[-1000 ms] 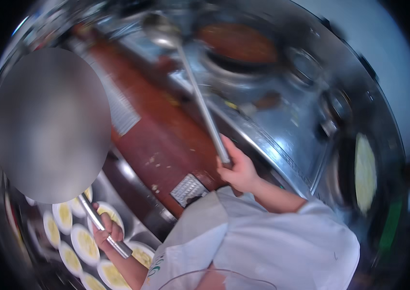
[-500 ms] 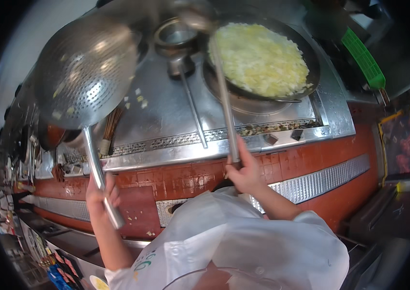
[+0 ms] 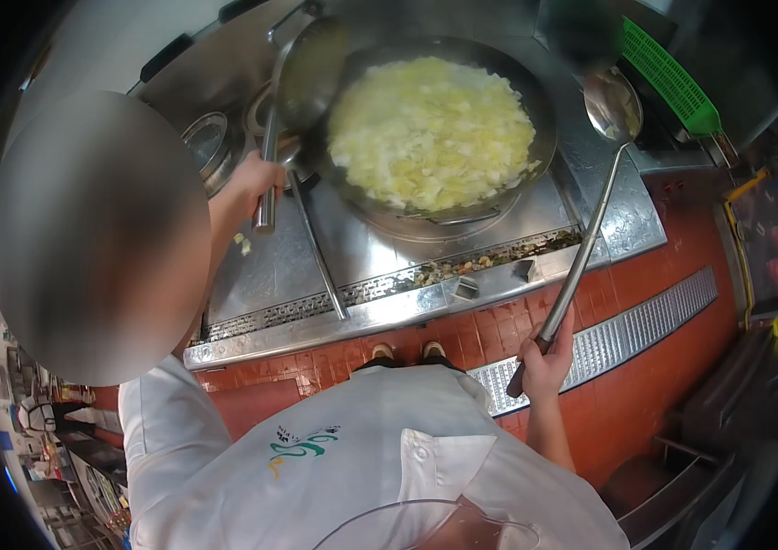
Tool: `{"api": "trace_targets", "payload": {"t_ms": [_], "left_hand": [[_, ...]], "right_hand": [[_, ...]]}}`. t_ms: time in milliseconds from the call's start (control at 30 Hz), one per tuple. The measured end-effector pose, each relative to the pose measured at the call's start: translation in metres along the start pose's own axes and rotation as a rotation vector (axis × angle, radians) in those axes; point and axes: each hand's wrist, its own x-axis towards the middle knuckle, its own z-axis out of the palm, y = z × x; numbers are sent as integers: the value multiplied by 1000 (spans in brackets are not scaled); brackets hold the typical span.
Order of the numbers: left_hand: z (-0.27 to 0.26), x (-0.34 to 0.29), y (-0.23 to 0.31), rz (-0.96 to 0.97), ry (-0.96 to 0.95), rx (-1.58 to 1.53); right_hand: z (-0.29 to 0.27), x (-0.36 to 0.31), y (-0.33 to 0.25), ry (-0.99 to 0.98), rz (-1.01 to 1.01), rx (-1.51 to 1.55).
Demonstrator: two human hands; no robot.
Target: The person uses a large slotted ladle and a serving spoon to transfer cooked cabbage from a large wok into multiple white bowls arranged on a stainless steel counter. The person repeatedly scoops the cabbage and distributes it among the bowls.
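Metal ladle (image 3: 582, 258) slants upward from the curled right hand (image 3: 549, 364).

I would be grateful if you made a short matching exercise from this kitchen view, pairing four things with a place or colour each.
Things:
1. Strainer
2. Ladle
3. Basket
4. Chopped food

Places and colours:
A. Bright green
B. Held in the right hand
C. Spread inside the wok
D. Held in the left hand

Right pairs: 1-D, 2-B, 3-A, 4-C.
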Motion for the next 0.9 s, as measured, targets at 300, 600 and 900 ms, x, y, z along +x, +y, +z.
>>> {"api": "trace_targets", "payload": {"t_ms": [300,600,900], "left_hand": [[36,-33,-11,-624,-689,-894],[29,-68,-25,-628,-842,-1488],[-10,-74,-17,-535,-1056,-1703]], "right_hand": [[12,-7,-4,-28,53,33],[53,-27,-26,-58,74,37],[70,-29,-23,-102,39,57]]}}
